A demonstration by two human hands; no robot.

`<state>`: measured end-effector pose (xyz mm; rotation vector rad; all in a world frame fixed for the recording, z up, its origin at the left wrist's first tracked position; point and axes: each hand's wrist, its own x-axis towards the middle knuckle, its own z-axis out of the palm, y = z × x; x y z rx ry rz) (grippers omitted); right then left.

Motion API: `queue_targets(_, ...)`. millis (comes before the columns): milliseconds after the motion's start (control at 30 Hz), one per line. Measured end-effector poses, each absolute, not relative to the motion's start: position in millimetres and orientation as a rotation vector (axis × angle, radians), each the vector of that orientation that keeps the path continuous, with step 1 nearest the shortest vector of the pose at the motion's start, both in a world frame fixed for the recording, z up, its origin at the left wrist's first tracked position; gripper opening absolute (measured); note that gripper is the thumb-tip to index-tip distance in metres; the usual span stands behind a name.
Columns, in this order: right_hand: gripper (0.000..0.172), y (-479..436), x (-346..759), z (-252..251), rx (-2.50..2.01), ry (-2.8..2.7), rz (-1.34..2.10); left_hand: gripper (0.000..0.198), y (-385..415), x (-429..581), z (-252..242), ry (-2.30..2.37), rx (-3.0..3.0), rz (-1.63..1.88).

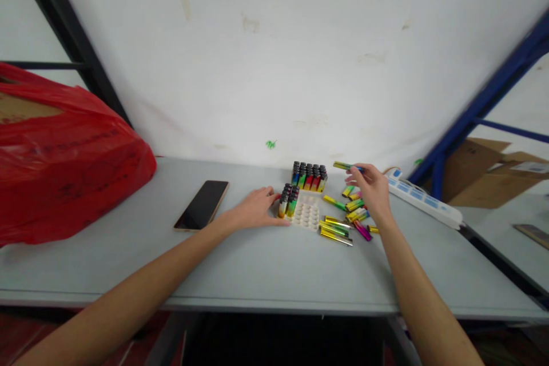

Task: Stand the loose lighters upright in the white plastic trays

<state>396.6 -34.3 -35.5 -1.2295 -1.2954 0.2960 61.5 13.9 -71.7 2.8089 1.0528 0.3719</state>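
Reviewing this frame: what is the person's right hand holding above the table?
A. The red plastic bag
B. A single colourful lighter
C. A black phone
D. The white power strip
B: the right hand pinches one yellow-green lighter by its end, raised over the loose lighters, while the phone lies flat on the table beyond the left hand.

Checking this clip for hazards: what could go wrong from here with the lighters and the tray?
1. The right hand pinches one lighter only at its end, so it might slip.
2. The loose lighters lie scattered under that wrist and could be knocked about.
3. The left hand touches the part-filled tray; a nudge may tip its standing lighters.
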Motion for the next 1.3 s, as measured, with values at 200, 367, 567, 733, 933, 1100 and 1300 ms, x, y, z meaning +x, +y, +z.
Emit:
queue_targets(200,0.039,-38.2,371.0,-33.2,-1.109,-1.291,0.454,0.080,14.2,61.2,-72.9,1.040,2.825,0.397)
queue_targets(367,0.043,-38.0,344.5,-47.7,-1.131,-1.379,0.625,0.078,13.7,61.0,-72.0,1.035,2.810,0.391)
queue_targets(567,0.035,-49.4,310.5,-51.4,-0.940,-1.543,1.022,0.077,12.9,61.8,-71.0,1.039,2.836,0.380)
queue_targets(733,0.038,-49.9,299.1,-57.2,-1.036,-1.524,1.039,0.076,13.3,61.5,-72.5,1.035,2.860,0.384)
queue_targets(933,0.048,-48.3,295.9,-64.7,-1.269,-1.577,0.668,0.077,13.0,61.5,-72.7,1.049,2.857,0.361)
queue_targets(1100,0.051,-49.9,291.2,-64.0,-1.381,-1.606,0.477,0.079,13.1,62.1,-72.9,1.055,2.868,0.353)
queue_targets(1300,0.036,-48.6,289.2,-68.0,-1.424,-1.643,0.409,0.078,12.8,61.6,-72.8,1.058,2.857,0.363)
